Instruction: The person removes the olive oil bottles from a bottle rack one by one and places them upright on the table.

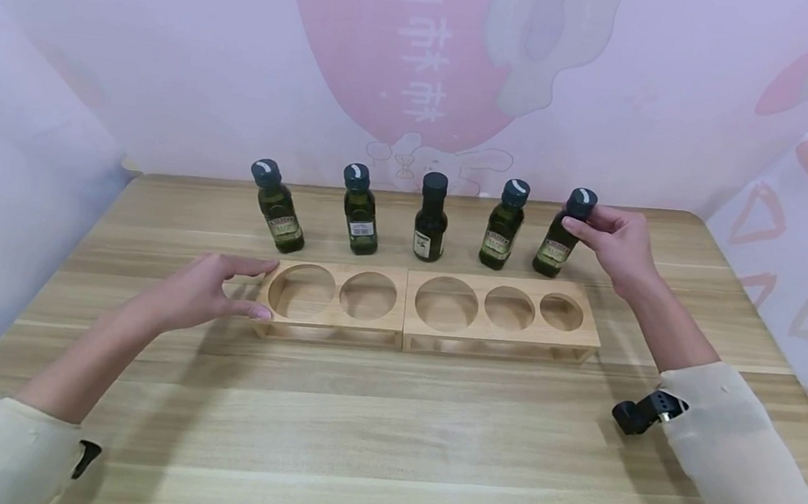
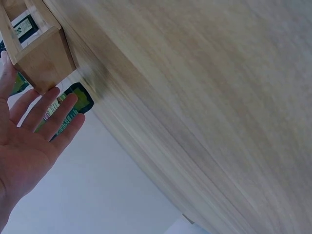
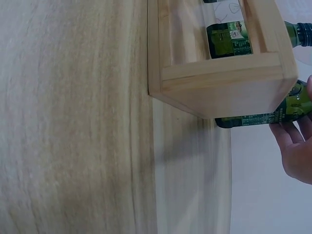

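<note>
My right hand [image 1: 619, 246] pinches the upper part of the rightmost dark green glass bottle [image 1: 559, 239] between thumb and fingers. In the right wrist view this bottle [image 3: 258, 118] is partly behind the rack's end. My left hand [image 1: 196, 289] reaches to the left end of a two-hole wooden rack [image 1: 333, 326], its thumb at the front corner and a finger at the back corner. From the left wrist view its fingers [image 2: 44, 114] look fairly straight and spread beside the rack. Against it stands a wooden rack with three holes [image 1: 476, 343].
Behind the racks stand several more bottles: a tilted-looking left one [image 1: 281, 210], a second [image 1: 359, 214], a slimmer middle one [image 1: 431, 222] and another [image 1: 503, 228]. The wood-grain table [image 1: 383, 447] meets a printed backdrop [image 1: 210, 59] at its far edge.
</note>
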`<state>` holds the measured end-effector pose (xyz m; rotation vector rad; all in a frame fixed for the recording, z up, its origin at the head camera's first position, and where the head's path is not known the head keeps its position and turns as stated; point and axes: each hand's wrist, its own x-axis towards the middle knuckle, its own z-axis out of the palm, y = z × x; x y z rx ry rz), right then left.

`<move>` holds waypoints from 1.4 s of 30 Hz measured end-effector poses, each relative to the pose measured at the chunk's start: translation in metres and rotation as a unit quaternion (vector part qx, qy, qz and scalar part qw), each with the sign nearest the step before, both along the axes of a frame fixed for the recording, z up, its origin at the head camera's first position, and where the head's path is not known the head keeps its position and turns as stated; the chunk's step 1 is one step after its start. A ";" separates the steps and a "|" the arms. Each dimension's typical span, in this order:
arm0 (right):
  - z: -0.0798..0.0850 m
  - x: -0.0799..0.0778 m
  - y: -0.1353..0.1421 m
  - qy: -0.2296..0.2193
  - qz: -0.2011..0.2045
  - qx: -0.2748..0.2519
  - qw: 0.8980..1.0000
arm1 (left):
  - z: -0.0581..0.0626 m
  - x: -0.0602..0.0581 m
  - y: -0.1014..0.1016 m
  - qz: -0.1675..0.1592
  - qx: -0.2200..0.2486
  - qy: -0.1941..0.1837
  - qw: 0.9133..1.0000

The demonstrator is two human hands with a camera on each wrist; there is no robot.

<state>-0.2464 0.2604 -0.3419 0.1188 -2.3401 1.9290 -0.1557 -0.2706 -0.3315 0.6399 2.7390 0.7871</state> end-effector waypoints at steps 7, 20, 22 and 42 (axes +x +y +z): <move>0.000 0.002 0.002 -0.006 0.012 -0.010 1.000 | -0.002 0.000 0.000 0.003 -0.002 0.000 1.000; 0.000 0.002 0.002 -0.046 0.022 -0.114 0.992 | -0.003 -0.001 0.002 0.004 -0.007 -0.002 1.000; 0.001 0.002 0.002 -0.049 0.023 -0.125 0.991 | -0.003 -0.001 0.002 0.003 -0.005 -0.002 1.000; 0.003 0.035 0.035 -0.039 -0.063 0.137 0.988 | -0.010 0.001 0.000 -0.027 0.050 0.022 0.998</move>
